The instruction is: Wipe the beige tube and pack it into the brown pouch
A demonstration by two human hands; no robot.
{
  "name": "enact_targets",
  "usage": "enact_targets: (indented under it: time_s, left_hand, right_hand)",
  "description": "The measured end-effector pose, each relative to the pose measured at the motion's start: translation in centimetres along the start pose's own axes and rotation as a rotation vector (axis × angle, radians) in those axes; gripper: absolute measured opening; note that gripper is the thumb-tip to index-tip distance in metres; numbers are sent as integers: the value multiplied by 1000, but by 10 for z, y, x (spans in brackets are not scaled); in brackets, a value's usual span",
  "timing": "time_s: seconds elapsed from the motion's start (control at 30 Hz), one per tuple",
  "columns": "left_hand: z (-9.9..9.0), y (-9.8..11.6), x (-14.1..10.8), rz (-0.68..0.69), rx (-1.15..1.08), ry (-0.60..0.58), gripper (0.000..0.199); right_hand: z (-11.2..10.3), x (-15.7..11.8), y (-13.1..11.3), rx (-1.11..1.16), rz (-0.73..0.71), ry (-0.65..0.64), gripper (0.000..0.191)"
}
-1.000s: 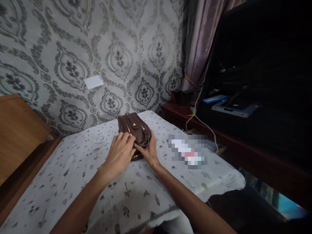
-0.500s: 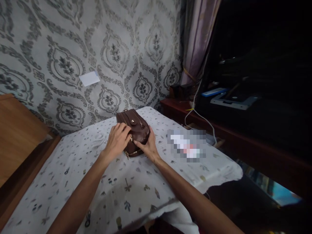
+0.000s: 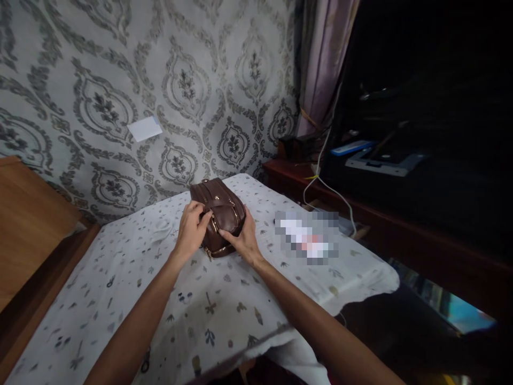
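A brown leather handbag (image 3: 228,214) with gold zippers and small metal studs lies on the patterned white cloth (image 3: 232,299). My left hand (image 3: 191,227) is at the bag's left side, thumb and fingers pinched together at the upper end of a front pocket zipper (image 3: 215,223); the pull itself is hidden by the fingers. Around the bag's right side wraps my right hand (image 3: 246,239), its thumb pressed on the front near the lower end of that zipper. Another gold zipper runs along the bag's near edge.
A blurred-out item (image 3: 306,238) lies on the cloth right of the bag. A white cable (image 3: 320,166) hangs past the dark red shelf (image 3: 276,171) and large dark screen (image 3: 420,80). Patterned wallpaper stands behind; a wooden panel (image 3: 32,224) is at left.
My left hand has shifted slightly left and away from me along the pocket zipper, uncovering more of its gold line. My right hand keeps its hold on the bag.
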State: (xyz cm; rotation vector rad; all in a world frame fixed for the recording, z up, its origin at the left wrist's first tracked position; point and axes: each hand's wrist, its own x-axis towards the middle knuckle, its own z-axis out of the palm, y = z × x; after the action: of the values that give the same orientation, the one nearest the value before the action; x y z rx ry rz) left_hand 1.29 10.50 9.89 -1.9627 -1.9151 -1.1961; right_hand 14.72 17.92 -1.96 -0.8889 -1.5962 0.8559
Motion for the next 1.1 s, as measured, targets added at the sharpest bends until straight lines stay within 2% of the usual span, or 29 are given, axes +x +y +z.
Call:
enact_targets:
  time_s: [0.17,0.73,1.1]
  left_hand:
    - [0,-1,-2,-25,-67,2,14]
    - [-4,-3,-13,99,-67,-83,16]
    - [-1,-8,-13,63,-89,-106,16]
  right_hand:
    - [1,0,1,-22,-12,8,119]
    - [1,0,3,-1,-43,2,114]
    - [0,-1,0,6,-11,21,115]
